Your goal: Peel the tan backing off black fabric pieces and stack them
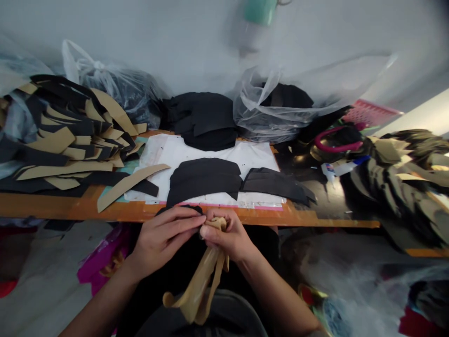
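Both hands meet just in front of the table edge, above my lap. My right hand (229, 234) is closed around crumpled tan strips (205, 281), thin and film-like, whose loose ends hang down toward my lap. My left hand (166, 241) has its fingers together, the tips touching my right thumb. Behind the left fingers shows the edge of a black piece (191, 207), gripped at least in part by that hand. On the white sheet (259, 157) beyond lie black curved pieces (206, 178) and a separate black piece (275, 184) to the right.
A heap of black and tan curved strips (80, 135) covers the left side. At the back stand a black stack (203, 117) and clear plastic bags (259, 117). Rightward are a small white bottle (329, 172), a magenta-handled object (336, 145) and piled curved pieces (396, 192).
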Demonstrator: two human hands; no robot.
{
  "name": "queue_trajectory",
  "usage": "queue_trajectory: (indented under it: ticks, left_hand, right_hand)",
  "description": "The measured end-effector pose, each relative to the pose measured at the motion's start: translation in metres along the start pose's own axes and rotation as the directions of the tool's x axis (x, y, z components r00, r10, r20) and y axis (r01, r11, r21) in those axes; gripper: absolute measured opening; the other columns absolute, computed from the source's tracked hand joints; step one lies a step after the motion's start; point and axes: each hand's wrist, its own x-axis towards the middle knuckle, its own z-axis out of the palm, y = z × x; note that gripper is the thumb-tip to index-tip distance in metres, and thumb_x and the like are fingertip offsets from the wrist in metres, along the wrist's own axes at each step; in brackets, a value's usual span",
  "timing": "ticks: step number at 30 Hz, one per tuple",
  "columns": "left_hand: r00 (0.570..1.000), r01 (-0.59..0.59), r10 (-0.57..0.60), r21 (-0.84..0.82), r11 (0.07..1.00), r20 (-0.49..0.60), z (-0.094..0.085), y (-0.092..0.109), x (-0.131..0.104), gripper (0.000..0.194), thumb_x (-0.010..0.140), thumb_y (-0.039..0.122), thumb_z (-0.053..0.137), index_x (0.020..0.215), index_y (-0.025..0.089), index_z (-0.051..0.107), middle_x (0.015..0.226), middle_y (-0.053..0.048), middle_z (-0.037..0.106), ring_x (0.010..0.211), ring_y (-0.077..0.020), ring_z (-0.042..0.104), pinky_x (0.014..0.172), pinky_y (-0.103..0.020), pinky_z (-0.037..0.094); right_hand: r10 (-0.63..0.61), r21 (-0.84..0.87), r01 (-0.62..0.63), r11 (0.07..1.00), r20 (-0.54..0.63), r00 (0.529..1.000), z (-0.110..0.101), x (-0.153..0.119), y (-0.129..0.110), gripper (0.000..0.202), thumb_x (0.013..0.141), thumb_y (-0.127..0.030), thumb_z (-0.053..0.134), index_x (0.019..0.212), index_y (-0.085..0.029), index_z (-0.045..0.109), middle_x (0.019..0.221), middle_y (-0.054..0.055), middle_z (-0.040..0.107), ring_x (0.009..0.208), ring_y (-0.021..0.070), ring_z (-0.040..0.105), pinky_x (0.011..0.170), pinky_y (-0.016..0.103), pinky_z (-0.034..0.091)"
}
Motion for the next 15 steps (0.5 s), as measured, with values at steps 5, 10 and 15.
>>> queue_trajectory:
  ticks: [5, 10, 15]
  left_hand:
    - [0.991, -0.01, 0.025, 0.118, 0.993, -0.131, 0.005, -0.001, -0.011, 0.04, 0.086, 0.005, 0.07, 0.115, 0.032, 0.074, 0.103, 0.001, 0.077, 0.087, -0.0121, 0.074, 0.082, -0.023, 0.061]
    - [0.71, 0.249, -0.223, -0.058, 0.967, -0.668, 0.005, -0.021, -0.023, 0.013, 0.082, 0.014, 0.073, 0.089, 0.025, 0.073, 0.097, 0.0, 0.073, 0.086, -0.0158, 0.071, 0.086, -0.037, 0.06]
    - [0.414, 0.178, -0.628, -0.618, 0.766, -0.66, -0.017, -0.043, -0.011, 0.015, 0.084, 0.02, 0.074, 0.091, 0.027, 0.063, 0.096, 0.005, 0.072, 0.097, -0.0148, 0.069, 0.099, -0.041, 0.056]
  right_hand:
    - [0.095, 0.282, -0.077, 0.956, -0.051, 0.994, -0.003, 0.0, 0.014, 0.042, 0.081, -0.054, 0.079, 0.073, -0.021, 0.053, 0.048, -0.01, 0.038, 0.038, 0.0056, 0.028, 0.038, 0.019, 0.031]
    - [0.046, 0.302, 0.118, 0.946, -0.488, 0.872, -0.046, -0.002, 0.005, 0.033, 0.081, -0.054, 0.072, 0.085, -0.022, 0.061, 0.079, 0.003, 0.069, 0.072, 0.0183, 0.066, 0.059, 0.028, 0.057]
    - [-0.13, 0.124, 0.246, 0.961, -0.582, 0.803, -0.104, -0.026, -0.009, 0.047, 0.085, -0.05, 0.07, 0.068, -0.025, 0.034, 0.054, -0.01, 0.031, 0.043, 0.0088, 0.031, 0.042, 0.02, 0.04]
